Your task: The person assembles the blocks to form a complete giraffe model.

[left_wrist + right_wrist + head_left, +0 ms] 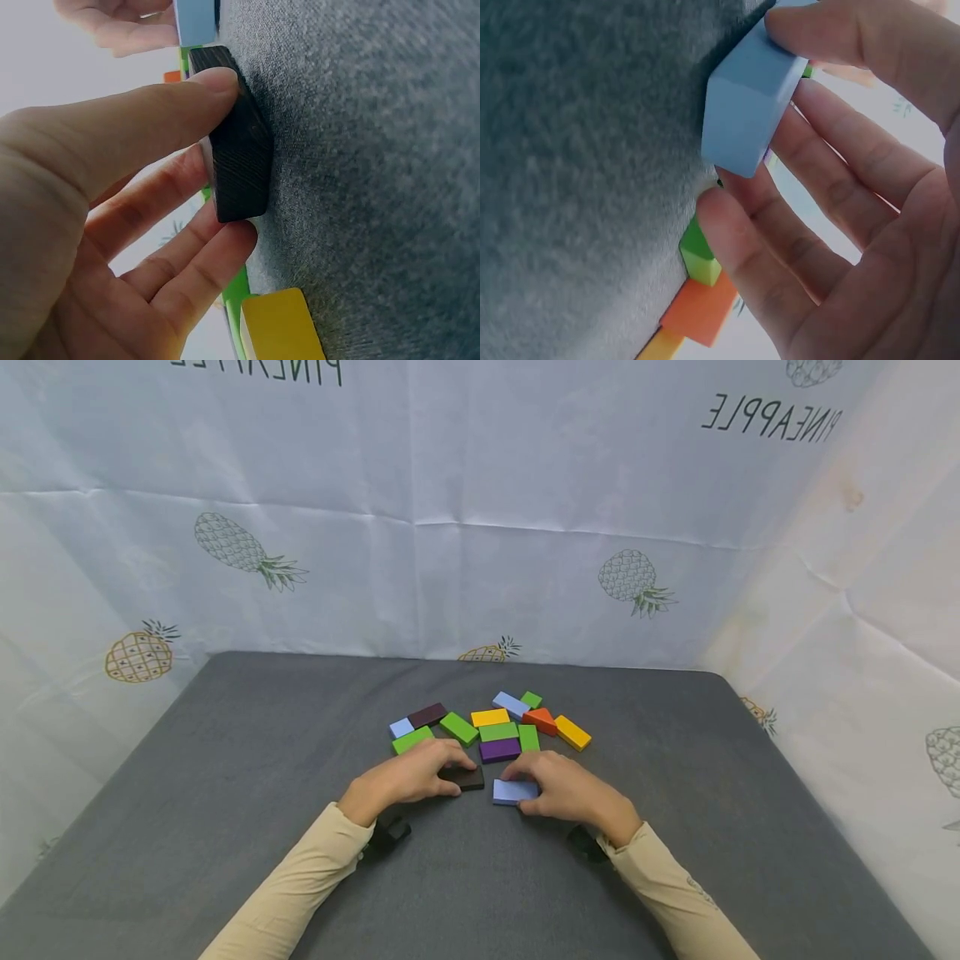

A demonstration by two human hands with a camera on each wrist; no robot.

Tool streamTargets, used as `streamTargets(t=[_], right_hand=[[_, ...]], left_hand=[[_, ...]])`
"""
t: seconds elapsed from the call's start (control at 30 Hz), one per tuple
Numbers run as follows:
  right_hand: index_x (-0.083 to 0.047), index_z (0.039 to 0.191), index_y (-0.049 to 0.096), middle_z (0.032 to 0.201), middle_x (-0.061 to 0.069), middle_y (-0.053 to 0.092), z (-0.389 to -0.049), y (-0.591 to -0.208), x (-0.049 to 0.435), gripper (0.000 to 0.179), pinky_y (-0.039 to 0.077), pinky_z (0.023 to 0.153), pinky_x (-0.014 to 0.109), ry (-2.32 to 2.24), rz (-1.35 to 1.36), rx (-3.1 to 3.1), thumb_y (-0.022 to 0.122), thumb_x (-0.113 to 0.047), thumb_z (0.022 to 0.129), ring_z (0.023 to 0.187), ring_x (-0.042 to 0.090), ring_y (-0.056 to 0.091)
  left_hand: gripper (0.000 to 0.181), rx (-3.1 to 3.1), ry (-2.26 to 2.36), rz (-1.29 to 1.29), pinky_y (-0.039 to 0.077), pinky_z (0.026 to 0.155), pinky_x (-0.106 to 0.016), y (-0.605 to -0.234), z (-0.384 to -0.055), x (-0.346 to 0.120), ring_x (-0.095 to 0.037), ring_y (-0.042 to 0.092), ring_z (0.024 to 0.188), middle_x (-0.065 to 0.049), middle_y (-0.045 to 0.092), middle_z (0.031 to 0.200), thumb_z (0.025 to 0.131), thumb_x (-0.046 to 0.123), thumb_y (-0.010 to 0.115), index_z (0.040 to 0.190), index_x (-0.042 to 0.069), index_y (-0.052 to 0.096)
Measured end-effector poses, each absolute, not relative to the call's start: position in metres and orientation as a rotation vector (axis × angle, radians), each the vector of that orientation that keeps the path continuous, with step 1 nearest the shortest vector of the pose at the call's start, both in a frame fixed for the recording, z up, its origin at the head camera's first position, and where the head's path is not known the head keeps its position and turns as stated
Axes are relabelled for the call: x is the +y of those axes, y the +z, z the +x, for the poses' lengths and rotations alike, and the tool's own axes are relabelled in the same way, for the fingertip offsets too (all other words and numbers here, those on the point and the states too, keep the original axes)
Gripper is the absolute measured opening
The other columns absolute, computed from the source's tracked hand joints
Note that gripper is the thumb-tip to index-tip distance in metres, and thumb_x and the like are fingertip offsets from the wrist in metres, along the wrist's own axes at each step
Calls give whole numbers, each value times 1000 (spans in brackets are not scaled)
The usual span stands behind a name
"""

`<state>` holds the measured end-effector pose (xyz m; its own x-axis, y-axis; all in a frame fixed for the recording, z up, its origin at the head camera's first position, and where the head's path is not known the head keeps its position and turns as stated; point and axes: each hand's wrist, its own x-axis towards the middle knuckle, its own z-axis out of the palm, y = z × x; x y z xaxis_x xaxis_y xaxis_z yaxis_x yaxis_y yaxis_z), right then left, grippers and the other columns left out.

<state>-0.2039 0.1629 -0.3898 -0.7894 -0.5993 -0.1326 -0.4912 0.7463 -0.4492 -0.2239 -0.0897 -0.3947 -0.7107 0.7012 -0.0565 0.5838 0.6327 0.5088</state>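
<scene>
A black wooden block (471, 778) lies flat on the grey cloth, and my left hand (415, 772) grips it with thumb and fingers on opposite sides. In the left wrist view the thumb presses the near side of the black block (244, 154). To its right is a light blue block (515, 792), pinched by my right hand (564, 787). The right wrist view shows the thumb on one long side of the light blue block (751, 105), fingers along the other. A small gap separates the two held blocks.
Just beyond the hands lie a purple block (499, 751), several green blocks (498, 732), a yellow block (491, 717), an orange-red block (540, 721) and a dark brown block (427, 715). Another yellow block (573, 732) sits at the right. A pineapple-print curtain (450, 585) hangs behind the table.
</scene>
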Motion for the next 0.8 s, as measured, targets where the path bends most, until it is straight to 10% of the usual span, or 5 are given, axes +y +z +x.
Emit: streamTargets(t=[0.8], right_hand=[[-12, 115, 71, 112, 0, 69, -206, -394, 163, 36, 51, 86, 34, -588, -933, 2644, 81, -24, 83, 95, 13, 59]], left_hand=[[34, 2555, 700, 1075, 52, 93, -39, -393, -226, -99, -21, 62, 108, -6, 67, 120, 91, 15, 72, 125, 9, 69]])
